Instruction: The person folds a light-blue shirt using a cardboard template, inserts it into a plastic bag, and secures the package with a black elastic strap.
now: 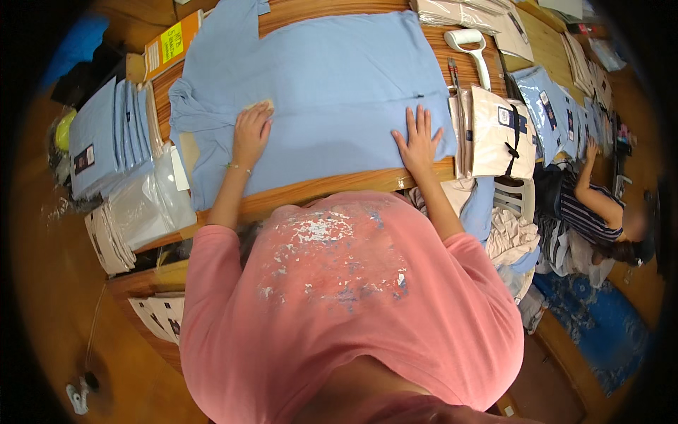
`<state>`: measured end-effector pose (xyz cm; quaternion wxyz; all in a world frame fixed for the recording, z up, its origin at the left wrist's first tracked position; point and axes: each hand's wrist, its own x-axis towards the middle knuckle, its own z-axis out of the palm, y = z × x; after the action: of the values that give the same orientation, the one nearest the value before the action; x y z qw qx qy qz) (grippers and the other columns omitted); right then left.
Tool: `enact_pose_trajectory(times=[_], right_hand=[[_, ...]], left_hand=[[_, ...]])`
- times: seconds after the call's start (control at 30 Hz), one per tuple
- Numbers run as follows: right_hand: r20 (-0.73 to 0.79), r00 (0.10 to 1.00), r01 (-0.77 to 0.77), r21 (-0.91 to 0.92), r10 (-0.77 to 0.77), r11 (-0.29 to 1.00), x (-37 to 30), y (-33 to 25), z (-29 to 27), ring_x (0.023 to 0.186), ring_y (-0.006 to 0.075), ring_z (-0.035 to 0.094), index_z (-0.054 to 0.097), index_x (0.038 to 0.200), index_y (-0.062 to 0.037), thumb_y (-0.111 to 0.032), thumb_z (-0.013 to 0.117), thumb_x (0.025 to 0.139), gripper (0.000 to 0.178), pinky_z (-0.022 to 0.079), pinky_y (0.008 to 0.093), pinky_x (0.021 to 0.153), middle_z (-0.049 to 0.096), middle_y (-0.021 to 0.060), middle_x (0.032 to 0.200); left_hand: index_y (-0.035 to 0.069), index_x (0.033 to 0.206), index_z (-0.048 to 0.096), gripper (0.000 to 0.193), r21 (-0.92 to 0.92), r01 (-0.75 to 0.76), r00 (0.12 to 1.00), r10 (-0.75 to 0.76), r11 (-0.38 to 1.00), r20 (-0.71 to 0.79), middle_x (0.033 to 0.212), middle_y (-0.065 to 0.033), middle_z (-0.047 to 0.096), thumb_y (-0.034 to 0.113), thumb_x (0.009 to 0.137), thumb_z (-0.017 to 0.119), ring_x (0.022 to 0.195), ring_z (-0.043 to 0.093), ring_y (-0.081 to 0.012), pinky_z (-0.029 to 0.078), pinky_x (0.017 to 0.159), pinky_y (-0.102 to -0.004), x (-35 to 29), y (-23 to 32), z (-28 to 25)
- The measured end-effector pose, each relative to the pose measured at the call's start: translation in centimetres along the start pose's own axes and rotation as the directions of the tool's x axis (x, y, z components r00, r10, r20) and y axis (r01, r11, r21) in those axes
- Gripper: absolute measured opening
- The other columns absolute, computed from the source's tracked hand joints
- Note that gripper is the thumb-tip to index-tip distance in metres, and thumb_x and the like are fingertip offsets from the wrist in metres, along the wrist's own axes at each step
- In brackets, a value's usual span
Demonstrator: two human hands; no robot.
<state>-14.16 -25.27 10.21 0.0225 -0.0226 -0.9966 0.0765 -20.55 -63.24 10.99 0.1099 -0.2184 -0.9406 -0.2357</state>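
A light blue garment (332, 78) lies spread out across the wood-grain table in front of me. My left hand (251, 134) rests flat on its left part, fingers stretched forward. Its fingertips are at a small cream patch beside the bunched fabric. On the right part of the cloth lies my right hand (419, 141), palm down with the fingers spread, close to a small dark mark (419, 95). Neither hand grips anything. At the garment's left edge a cream piece (189, 151) shows partly from under the cloth.
Folded blue garments in clear bags (106, 141) are stacked at the left, near clear plastic sleeves (159, 194). To the right are a white lint roller (474, 53) and packed cream garments (503, 134). A person in a striped top (590, 205) is farther right.
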Motion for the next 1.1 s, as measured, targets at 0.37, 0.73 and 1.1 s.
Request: enact_pose_trajectory(times=[0.37, 0.73, 1.1], right_hand=[[0.018, 0.886, 0.324, 0.692, -0.464, 0.645, 7.1, -15.2, -7.1, 0.096, 0.0265, 0.055, 0.055, 0.113, -0.0038, -0.02, 0.063, 0.08, 0.038, 0.043, 0.0349, 0.082, 0.057, 0.015, 0.107], [0.331, 0.782, 0.347, 0.472, -0.528, 0.81, 19.3, -47.0, 5.7, 0.105, 0.0301, 0.057, 0.062, 0.107, -0.0092, -0.046, 0.066, 0.069, 0.053, 0.046, 0.0392, 0.086, 0.06, 0.0194, 0.108], [-0.163, 0.867, 0.442, 0.687, -0.47, 0.577, 28.0, -38.3, -2.3, 0.061, 0.0105, 0.054, 0.067, 0.095, -0.0068, -0.008, 0.059, 0.075, 0.022, 0.044, 0.0252, 0.057, 0.063, -0.0008, 0.071]], left_hand=[[0.005, 0.101, 0.057, 0.025, -0.333, 0.337, 0.897, -0.407, 0.881, -0.171, 0.108, -0.0105, 0.056, 0.021, 0.082, 0.06, 0.103, 0.051, -0.0274, 0.04, 0.086, -0.0393, -4.8, 0.7, -7.7], [-0.004, 0.105, 0.05, 0.055, -0.265, 0.604, 0.78, -0.626, 0.751, 0.003, 0.107, -0.0214, 0.051, 0.038, 0.074, 0.069, 0.103, 0.047, -0.0353, 0.039, 0.09, -0.0389, -13.7, -6.8, -8.7], [-0.001, 0.108, 0.049, 0.046, -0.107, 0.602, 0.798, -0.602, 0.792, 0.03, 0.103, -0.0161, 0.051, 0.021, 0.073, 0.069, 0.099, 0.047, -0.0347, 0.039, 0.088, -0.0398, -13.2, -7.5, -9.0]])
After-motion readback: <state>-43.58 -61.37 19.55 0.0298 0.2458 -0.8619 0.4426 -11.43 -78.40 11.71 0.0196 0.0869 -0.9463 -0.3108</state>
